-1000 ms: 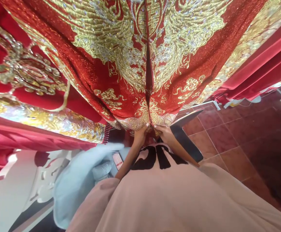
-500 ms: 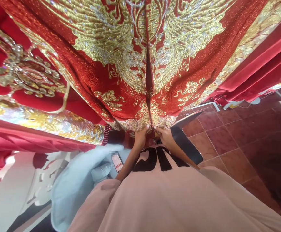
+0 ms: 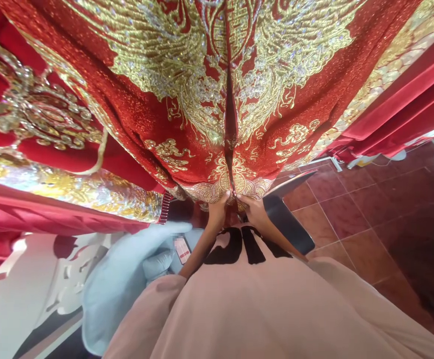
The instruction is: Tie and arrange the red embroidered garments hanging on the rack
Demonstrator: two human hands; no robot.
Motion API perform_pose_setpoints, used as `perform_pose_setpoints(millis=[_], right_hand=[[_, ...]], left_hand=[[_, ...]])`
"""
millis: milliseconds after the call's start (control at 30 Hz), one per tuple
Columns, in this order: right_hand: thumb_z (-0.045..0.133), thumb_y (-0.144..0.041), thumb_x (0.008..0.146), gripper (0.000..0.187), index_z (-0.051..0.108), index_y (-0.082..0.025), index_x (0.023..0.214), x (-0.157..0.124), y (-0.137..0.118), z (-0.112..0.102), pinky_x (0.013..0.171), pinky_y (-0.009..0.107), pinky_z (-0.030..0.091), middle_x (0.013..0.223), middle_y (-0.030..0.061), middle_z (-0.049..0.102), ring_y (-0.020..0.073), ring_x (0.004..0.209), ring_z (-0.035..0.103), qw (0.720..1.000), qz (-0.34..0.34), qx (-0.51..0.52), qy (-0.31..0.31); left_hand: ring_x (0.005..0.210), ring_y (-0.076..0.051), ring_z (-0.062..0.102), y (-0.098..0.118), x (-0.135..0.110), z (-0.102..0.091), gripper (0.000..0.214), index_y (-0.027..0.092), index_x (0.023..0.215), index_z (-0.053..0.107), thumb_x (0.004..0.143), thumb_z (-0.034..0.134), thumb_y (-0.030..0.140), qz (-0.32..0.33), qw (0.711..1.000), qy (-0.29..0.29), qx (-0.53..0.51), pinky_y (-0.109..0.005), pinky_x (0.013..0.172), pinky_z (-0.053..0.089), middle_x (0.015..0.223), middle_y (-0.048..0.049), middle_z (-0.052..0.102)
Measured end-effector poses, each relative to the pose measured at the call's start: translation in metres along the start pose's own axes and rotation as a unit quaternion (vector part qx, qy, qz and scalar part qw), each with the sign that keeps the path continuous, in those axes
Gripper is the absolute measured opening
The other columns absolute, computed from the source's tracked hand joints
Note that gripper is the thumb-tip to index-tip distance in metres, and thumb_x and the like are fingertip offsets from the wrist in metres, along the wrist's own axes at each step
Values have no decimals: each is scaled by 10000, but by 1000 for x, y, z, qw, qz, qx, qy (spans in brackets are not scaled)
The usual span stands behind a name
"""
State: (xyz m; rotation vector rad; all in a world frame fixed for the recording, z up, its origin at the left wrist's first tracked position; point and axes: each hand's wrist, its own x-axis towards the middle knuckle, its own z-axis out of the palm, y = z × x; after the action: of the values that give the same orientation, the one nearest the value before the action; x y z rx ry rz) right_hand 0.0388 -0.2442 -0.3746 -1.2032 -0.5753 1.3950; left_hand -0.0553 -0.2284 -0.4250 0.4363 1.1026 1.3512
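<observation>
A red jacket (image 3: 198,164) with gold embroidery and beadwork hangs in front of me, its two front edges meeting along a middle slit that gapes a little. At the lower hem, my left hand (image 3: 218,205) pinches the left front edge, thumb on top of the cloth. My right hand (image 3: 252,205) grips the right edge the same way, close beside it. The thumbs nearly meet at the round gold emblem (image 3: 235,183). My other fingers are hidden behind the hem.
At left hang red cloths with a beaded ornament (image 3: 52,114). A pale blue cushion (image 3: 115,279) lies low left, near a phone-like object (image 3: 182,249). A dark panel (image 3: 287,224) stands beside my right forearm. Reddish floor tiles (image 3: 355,209) spread to the right.
Both hands keep their pinch on the hem at almost the same spot. The view has shifted very slightly; nothing else visibly differs.
</observation>
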Motion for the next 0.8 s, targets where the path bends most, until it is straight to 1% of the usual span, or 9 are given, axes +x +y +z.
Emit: perform_pose_setpoints(millis=[100,167,300,367,467,533,667,700,800], right_hand=[[746,-372,564,281,660,-223,785,3,5,4,786,378,533,730,10,689,234,889,641,1000,-5,27,4],[760,-363,548,331,657,-215,826,5,6,6,768,362,534,722,6,684,223,866,646,999,-9,45,5],[784,-308,522,353,642,-200,826,9,5,9,718,332,530,695,7,669,214,844,646,998,-13,61,10],[794,-293,506,354,630,-197,803,13,7,10,707,316,527,693,8,664,208,841,641,997,5,72,20],[794,-311,516,332,604,-206,768,16,17,5,670,281,527,720,3,670,179,800,634,991,74,93,58],[787,-323,535,310,589,-206,743,15,26,-3,612,269,525,714,3,671,156,711,623,984,134,94,69],[774,-319,564,265,577,-171,664,6,39,-18,461,254,484,607,31,636,125,515,566,959,274,68,23],[765,-319,579,254,584,-164,666,5,39,-19,427,231,459,600,29,627,110,485,547,957,284,62,15],[737,-329,619,237,610,-164,733,8,35,-13,353,167,376,608,-15,599,52,418,469,977,208,31,47]], left_hand=[[1025,-209,623,-3,4,-4,420,170,1033,625,642,763,236,11,1000,-4,13,-366,985,450,1086,-59,669],[1034,-217,619,-5,5,-7,436,168,1046,626,642,769,248,13,999,-7,35,-372,993,443,1097,-64,667],[1017,-220,623,-5,4,-8,419,162,1044,633,652,763,232,17,998,-10,62,-374,979,449,1064,-68,678],[1019,-209,620,-5,4,-7,393,162,1024,636,652,757,205,28,998,-1,60,-361,986,441,1056,-60,679],[990,-203,626,-7,5,-7,346,156,985,636,660,747,194,21,998,10,58,-362,970,448,1021,-59,684],[978,-203,628,-11,8,-9,308,158,952,637,668,746,208,20,997,19,78,-368,957,452,992,-61,689],[1003,-201,613,-18,18,-19,244,169,878,645,667,754,228,43,990,28,131,-364,988,415,976,-55,689],[995,-199,611,-18,19,-20,235,169,868,649,667,754,228,44,989,24,138,-359,988,411,971,-53,689],[927,-189,616,-18,23,-21,201,169,841,664,667,751,220,44,987,1,156,-336,944,430,918,-44,692]])
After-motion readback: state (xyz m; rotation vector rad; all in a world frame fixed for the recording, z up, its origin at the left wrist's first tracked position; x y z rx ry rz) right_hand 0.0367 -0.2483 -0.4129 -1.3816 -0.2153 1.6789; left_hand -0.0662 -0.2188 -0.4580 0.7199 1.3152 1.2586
